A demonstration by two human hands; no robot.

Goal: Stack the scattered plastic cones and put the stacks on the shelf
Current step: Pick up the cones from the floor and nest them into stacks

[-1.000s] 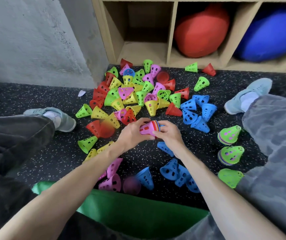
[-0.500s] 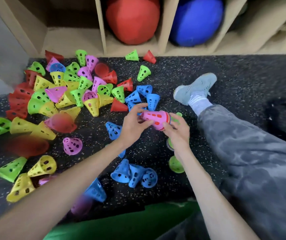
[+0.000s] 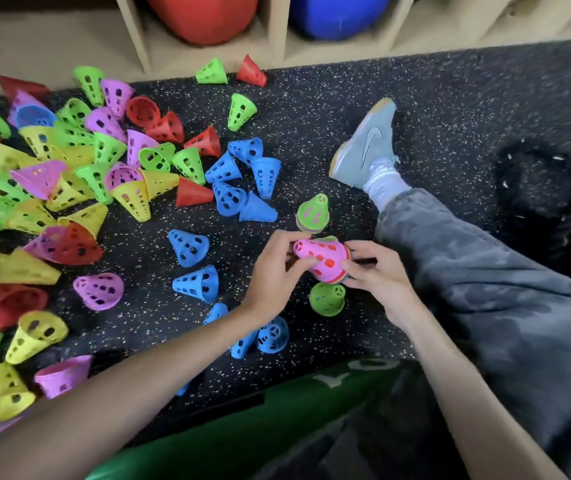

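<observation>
Down on the speckled black floor [image 3: 450, 109], beside the person's outstretched leg [image 3: 505, 292], both hands grip one pink-topped stack of cones [image 3: 324, 259]: the left hand [image 3: 273, 275] pinches its narrow end, the right hand [image 3: 376, 271] curls round its wide rim. Two green-topped stacks stand close by, one [image 3: 313, 213] just beyond it and one [image 3: 326, 298] just under it. Loose blue cones [image 3: 242, 178] and a mixed heap of cones [image 3: 80, 161] lie toward the wooden shelf [image 3: 277, 32].
</observation>
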